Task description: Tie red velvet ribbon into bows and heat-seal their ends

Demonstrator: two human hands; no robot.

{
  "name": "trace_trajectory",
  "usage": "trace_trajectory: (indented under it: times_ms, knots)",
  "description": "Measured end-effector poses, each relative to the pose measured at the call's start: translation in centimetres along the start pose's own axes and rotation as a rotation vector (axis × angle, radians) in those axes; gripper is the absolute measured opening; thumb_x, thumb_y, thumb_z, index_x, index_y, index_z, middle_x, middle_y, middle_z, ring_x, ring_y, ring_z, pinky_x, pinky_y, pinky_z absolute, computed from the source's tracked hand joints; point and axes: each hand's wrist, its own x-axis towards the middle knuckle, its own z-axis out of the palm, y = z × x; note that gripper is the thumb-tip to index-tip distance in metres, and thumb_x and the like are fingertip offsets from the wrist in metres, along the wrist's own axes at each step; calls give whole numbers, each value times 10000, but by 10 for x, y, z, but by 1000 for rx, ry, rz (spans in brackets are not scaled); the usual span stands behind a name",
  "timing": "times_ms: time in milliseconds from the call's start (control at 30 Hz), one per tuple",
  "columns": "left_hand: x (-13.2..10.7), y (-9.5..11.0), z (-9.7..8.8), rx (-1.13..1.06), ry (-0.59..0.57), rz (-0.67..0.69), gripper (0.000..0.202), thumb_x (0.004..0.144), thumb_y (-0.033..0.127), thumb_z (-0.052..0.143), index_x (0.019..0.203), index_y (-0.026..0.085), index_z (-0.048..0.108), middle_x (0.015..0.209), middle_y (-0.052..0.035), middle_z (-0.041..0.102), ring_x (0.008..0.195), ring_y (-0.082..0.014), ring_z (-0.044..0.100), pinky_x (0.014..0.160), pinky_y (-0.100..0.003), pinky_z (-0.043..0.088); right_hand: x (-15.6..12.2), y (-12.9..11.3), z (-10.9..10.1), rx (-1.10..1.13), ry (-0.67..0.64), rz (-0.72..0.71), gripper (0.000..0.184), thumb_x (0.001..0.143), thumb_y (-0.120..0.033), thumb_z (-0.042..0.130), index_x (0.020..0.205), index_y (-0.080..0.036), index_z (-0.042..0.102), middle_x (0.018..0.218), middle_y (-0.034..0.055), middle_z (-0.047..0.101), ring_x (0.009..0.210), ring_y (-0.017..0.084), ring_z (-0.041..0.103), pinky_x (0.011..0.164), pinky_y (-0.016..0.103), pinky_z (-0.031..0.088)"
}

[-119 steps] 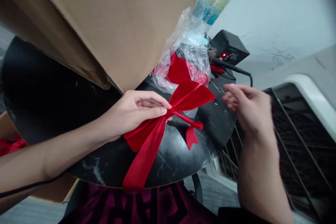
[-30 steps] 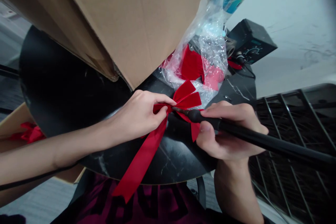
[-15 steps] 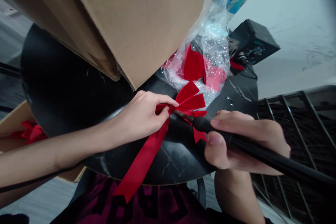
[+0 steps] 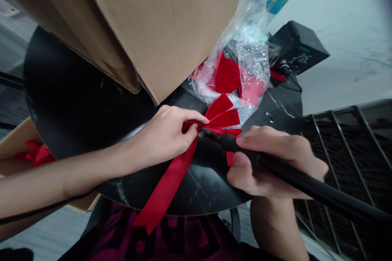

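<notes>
My left hand (image 4: 167, 134) pinches the knot of a red ribbon bow (image 4: 222, 114) over a round black marble table (image 4: 76, 106). A long red tail (image 4: 165, 189) hangs from the bow past the table's near edge. My right hand (image 4: 272, 163) is wrapped round the black handle of a soldering iron (image 4: 294, 179). The iron's tip rests against the bow's centre, just right of my left fingertips.
A large cardboard box (image 4: 147, 20) overhangs the table's far side. A clear plastic bag (image 4: 241, 65) holds more red ribbon, beside a black soldering station (image 4: 298, 51). A black wire rack (image 4: 346, 151) stands at right. More red ribbon (image 4: 33, 155) lies in a box at left.
Four seconds ago my right hand was empty; it has since taken up the soldering iron. Over the last second the iron's tip has stayed at the bow's knot with small shifts.
</notes>
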Motion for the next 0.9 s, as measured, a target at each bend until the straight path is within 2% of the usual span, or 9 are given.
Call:
trace_trajectory:
  times_ms: [133,300,500,600,767,900]
  knots:
    - [0,1,0,1,-4,-5,355,938,175,570,1169,245,830,1046,11,854,875,-209,794,841,-335,585,2,5,-1,75,-52,-51,237,716,-93,773,920,-187,693,690,-25,682,563,159,682,532,305,591]
    - [0,1,-1,6,-3,-15,358,940,175,566,1169,250,832,1016,18,855,808,-197,783,834,-339,590,3,6,-2,23,-53,-68,248,722,-99,809,920,-181,686,698,-18,703,554,149,667,580,313,613]
    - [1,-1,0,0,-1,-1,351,944,185,568,1168,252,829,1064,13,852,919,-220,800,867,-337,596,3,9,2,78,-56,-100,230,713,-86,765,914,-169,693,685,-16,668,570,160,687,545,298,590]
    - [0,-1,0,6,1,1,351,944,181,568,1168,249,829,1045,15,854,891,-214,799,848,-336,592,3,12,2,124,-75,-145,245,702,-83,750,929,-163,703,680,-14,661,538,144,655,492,280,547]
    - [-1,-1,0,2,1,7,348,943,177,571,1165,247,829,1061,20,852,915,-213,798,871,-336,589,5,14,0,96,-70,-128,225,718,-89,796,902,-166,693,670,-23,658,542,148,669,536,289,581]
    - [0,-1,1,3,1,15,343,945,175,573,1160,253,829,1077,22,850,939,-220,798,910,-347,587,6,11,5,107,-97,-139,228,729,-99,793,915,-187,693,674,-24,680,527,143,656,504,279,564]
